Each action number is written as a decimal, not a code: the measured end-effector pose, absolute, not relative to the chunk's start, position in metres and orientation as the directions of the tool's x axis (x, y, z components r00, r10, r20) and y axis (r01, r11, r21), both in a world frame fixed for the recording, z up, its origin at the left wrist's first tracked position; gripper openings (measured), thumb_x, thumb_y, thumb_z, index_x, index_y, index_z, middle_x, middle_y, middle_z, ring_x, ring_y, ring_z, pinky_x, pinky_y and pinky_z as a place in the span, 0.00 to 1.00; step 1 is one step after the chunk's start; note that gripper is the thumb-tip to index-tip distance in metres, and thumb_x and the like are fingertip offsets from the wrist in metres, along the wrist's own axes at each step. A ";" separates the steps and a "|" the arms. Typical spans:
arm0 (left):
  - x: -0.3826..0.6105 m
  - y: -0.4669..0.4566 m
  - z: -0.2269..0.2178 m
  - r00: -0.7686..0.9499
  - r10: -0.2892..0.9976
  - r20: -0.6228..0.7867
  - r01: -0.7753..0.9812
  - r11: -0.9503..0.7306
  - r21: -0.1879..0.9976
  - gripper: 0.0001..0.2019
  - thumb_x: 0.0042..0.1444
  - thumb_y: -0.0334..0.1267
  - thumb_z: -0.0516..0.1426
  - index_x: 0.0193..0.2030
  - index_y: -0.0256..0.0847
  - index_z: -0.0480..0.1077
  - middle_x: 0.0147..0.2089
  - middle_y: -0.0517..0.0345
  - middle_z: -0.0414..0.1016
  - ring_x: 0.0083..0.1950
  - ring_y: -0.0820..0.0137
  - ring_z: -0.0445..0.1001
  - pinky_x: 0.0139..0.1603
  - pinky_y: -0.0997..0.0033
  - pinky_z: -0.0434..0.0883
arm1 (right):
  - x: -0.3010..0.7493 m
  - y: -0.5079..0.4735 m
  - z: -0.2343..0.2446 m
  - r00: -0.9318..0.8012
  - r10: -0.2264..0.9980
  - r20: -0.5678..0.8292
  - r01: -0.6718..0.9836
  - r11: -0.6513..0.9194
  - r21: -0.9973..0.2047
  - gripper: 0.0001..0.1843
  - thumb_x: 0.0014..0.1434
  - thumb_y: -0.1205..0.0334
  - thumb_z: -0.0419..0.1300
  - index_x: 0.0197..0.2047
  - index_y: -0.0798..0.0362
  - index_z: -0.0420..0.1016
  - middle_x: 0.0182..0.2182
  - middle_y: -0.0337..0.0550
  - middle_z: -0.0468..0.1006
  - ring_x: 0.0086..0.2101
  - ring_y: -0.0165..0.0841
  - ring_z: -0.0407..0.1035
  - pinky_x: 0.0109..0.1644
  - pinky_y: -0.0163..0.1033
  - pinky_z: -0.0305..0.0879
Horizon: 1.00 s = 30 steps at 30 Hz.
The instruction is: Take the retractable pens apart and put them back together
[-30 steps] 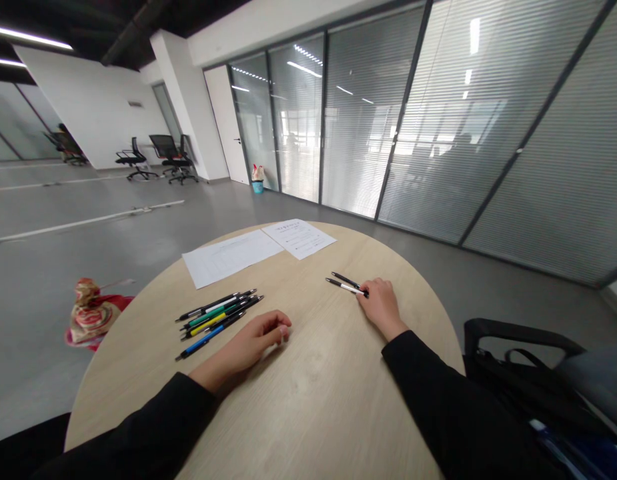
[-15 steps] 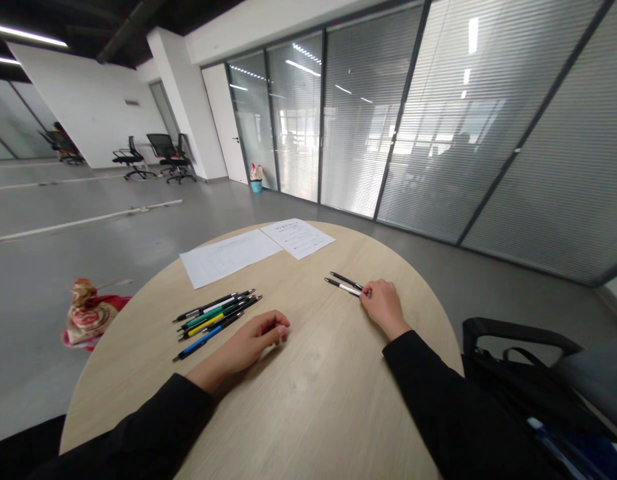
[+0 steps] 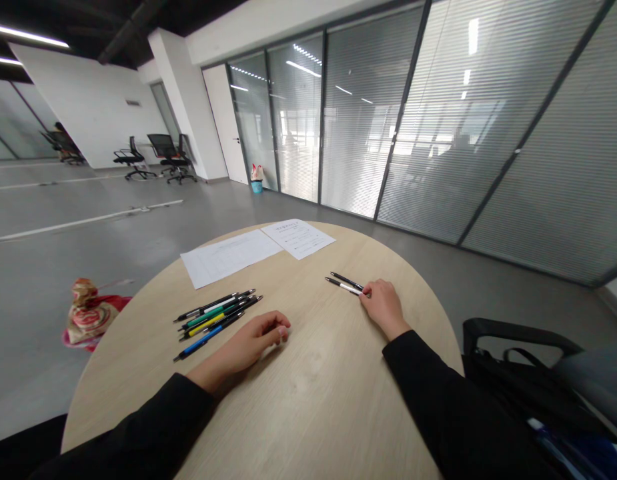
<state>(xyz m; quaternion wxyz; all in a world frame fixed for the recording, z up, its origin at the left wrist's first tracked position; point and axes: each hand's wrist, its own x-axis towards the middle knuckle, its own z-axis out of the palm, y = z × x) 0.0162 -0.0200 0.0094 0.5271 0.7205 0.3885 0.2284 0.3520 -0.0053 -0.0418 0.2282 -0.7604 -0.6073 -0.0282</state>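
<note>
On the round wooden table [image 3: 313,393], my right hand [image 3: 385,307] pinches the near end of a pen with a white barrel and black tip [image 3: 344,287]. A black pen [image 3: 345,279] lies right beside it, its near end reaching my fingertips. My left hand [image 3: 253,340] rests on its side on the tabletop, loosely curled, thumb apart from the fingers and nothing in it. Just left of that hand lies a loose bundle of several pens: a blue one [image 3: 202,342], a yellow one [image 3: 207,324], a green one [image 3: 208,315], and black and white ones behind.
Two printed paper sheets, a wide one [image 3: 231,257] and a smaller one [image 3: 299,239], lie at the table's far edge. A black chair [image 3: 521,330] with a dark bag stands close at the right. A red and gold bag [image 3: 91,313] is beyond the table's left edge.
</note>
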 end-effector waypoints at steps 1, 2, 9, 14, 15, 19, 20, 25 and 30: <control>0.016 -0.020 0.009 0.591 0.803 -0.079 0.318 -0.142 0.938 0.14 0.60 0.49 0.58 0.41 0.39 0.70 0.34 0.59 0.68 0.36 0.68 0.65 0.40 0.67 0.62 | 0.352 -0.005 -0.042 0.263 0.910 0.322 0.936 -0.160 -0.312 0.06 0.61 0.64 0.63 0.34 0.54 0.81 0.35 0.48 0.77 0.41 0.40 0.67 0.43 0.39 0.57; 0.016 -0.021 0.010 0.589 0.804 -0.081 0.319 -0.139 0.937 0.14 0.60 0.49 0.58 0.41 0.39 0.70 0.34 0.59 0.68 0.36 0.68 0.65 0.39 0.67 0.62 | 0.352 -0.004 -0.042 0.263 0.909 0.322 0.937 -0.161 -0.311 0.06 0.61 0.64 0.63 0.34 0.54 0.81 0.35 0.48 0.77 0.41 0.40 0.67 0.43 0.39 0.57; 0.014 -0.018 0.008 0.602 0.794 -0.083 0.337 -0.159 0.928 0.14 0.61 0.49 0.58 0.42 0.39 0.70 0.34 0.59 0.68 0.36 0.68 0.64 0.39 0.68 0.62 | 0.353 -0.002 -0.045 0.272 0.905 0.328 0.936 -0.170 -0.310 0.07 0.62 0.63 0.63 0.33 0.54 0.81 0.34 0.48 0.77 0.40 0.40 0.68 0.41 0.40 0.56; 0.013 -0.016 0.005 0.600 0.795 -0.088 0.345 -0.157 0.926 0.14 0.61 0.50 0.58 0.42 0.39 0.70 0.34 0.59 0.69 0.36 0.68 0.66 0.39 0.68 0.63 | 0.354 0.000 -0.046 0.272 0.905 0.327 0.934 -0.168 -0.314 0.07 0.62 0.63 0.63 0.33 0.53 0.81 0.35 0.48 0.77 0.40 0.40 0.68 0.41 0.40 0.57; 0.014 -0.016 0.005 0.597 0.798 -0.085 0.346 -0.161 0.924 0.14 0.61 0.50 0.58 0.42 0.39 0.70 0.34 0.59 0.69 0.36 0.68 0.66 0.39 0.68 0.63 | 0.354 0.000 -0.047 0.273 0.905 0.327 0.934 -0.168 -0.316 0.06 0.62 0.63 0.63 0.33 0.54 0.81 0.35 0.48 0.77 0.40 0.40 0.68 0.41 0.39 0.57; 0.015 -0.018 0.007 0.591 0.802 -0.084 0.353 -0.163 0.921 0.14 0.61 0.49 0.58 0.42 0.40 0.70 0.34 0.59 0.69 0.36 0.68 0.65 0.40 0.68 0.63 | 0.355 0.000 -0.047 0.275 0.903 0.329 0.932 -0.167 -0.322 0.06 0.62 0.63 0.63 0.34 0.53 0.80 0.35 0.47 0.77 0.40 0.39 0.68 0.41 0.39 0.56; 0.015 -0.018 0.007 0.591 0.802 -0.086 0.356 -0.163 0.920 0.14 0.61 0.49 0.58 0.42 0.40 0.70 0.34 0.59 0.69 0.36 0.68 0.65 0.40 0.68 0.63 | 0.355 0.000 -0.047 0.277 0.902 0.330 0.931 -0.167 -0.324 0.06 0.62 0.63 0.63 0.34 0.53 0.80 0.35 0.47 0.77 0.40 0.39 0.68 0.41 0.39 0.56; 0.013 -0.015 0.004 0.602 0.794 -0.079 0.357 -0.180 0.917 0.14 0.61 0.50 0.57 0.41 0.40 0.70 0.35 0.59 0.70 0.37 0.66 0.67 0.41 0.67 0.64 | 0.355 0.000 -0.047 0.276 0.899 0.340 0.931 -0.162 -0.327 0.04 0.62 0.64 0.63 0.37 0.53 0.79 0.35 0.46 0.77 0.39 0.38 0.67 0.41 0.39 0.56; 0.013 -0.015 0.005 0.608 0.792 -0.050 0.375 -0.231 0.898 0.14 0.62 0.50 0.56 0.41 0.40 0.70 0.34 0.58 0.70 0.36 0.66 0.68 0.41 0.67 0.65 | 0.353 -0.001 -0.045 0.270 0.892 0.362 0.923 -0.132 -0.363 0.03 0.61 0.64 0.62 0.36 0.53 0.77 0.34 0.44 0.76 0.37 0.37 0.67 0.41 0.38 0.56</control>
